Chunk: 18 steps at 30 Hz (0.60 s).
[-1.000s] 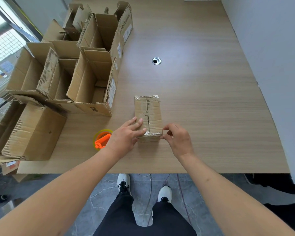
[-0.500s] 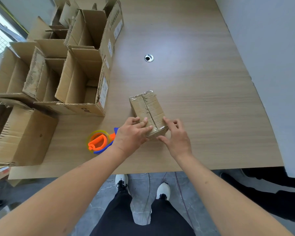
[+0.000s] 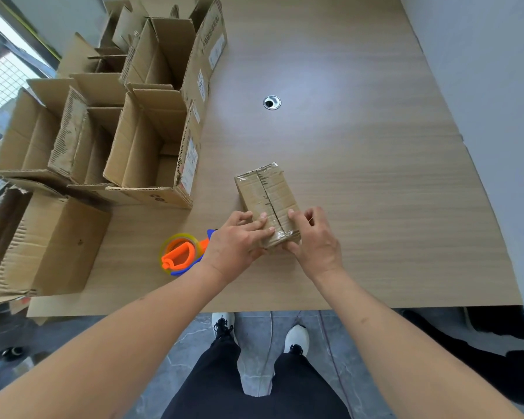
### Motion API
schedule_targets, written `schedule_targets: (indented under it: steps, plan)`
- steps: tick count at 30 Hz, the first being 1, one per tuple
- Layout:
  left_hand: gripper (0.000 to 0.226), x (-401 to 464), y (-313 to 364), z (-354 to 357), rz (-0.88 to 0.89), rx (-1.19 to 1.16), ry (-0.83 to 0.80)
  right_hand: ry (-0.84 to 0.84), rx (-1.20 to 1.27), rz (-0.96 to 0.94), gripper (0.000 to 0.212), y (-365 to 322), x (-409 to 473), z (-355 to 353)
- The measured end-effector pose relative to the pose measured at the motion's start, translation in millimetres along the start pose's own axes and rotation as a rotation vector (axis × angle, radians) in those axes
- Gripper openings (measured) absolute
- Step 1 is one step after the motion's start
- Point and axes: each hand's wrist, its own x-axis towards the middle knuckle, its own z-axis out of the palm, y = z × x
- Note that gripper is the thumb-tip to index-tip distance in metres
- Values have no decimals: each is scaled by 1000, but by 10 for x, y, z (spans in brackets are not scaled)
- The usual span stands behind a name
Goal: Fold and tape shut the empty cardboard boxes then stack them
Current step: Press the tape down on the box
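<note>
Wood table [image 3: 360, 176] (grommeted), grey wall [image 3: 481, 71], tiled floor [image 3: 254, 373].

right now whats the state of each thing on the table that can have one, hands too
small brown cardboard box: flaps shut, taped along the seam, lying on the wooden table
left hand: fingers flat, pressing the box top
right hand: fingers curled, gripping the box's near end
orange tape dispenser: lying unheld beside the left hand
large brown cardboard boxes: flaps open

one taped box [image 3: 266, 195], one tape dispenser [image 3: 180, 254]
</note>
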Motion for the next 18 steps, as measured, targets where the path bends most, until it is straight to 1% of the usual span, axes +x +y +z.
schedule_targets:
  steps: [3,8,11,13,16,18]
  plan:
    - [60,30,-14,-4,5,1,-18,7,6,19,72,-15,-30,34]
    - [65,69,-96,-116,28,-15,-97,-21,77,32,82,4,-74,5]
    - [54,169,-146,-207,49,-23,-110,-38,115,49,90,-32,-114,-2]
    - [48,238,-121,-199,46,-31,-105,-45,107,69,101,-66,-140,-17]
    - [42,304,-23,-119,-19,-58,-128,-84,27,102,117,-105,-154,-68]
    - [36,351,-19,-76,-25,-83,-171,-116,-69,118,119,-111,-152,-116]
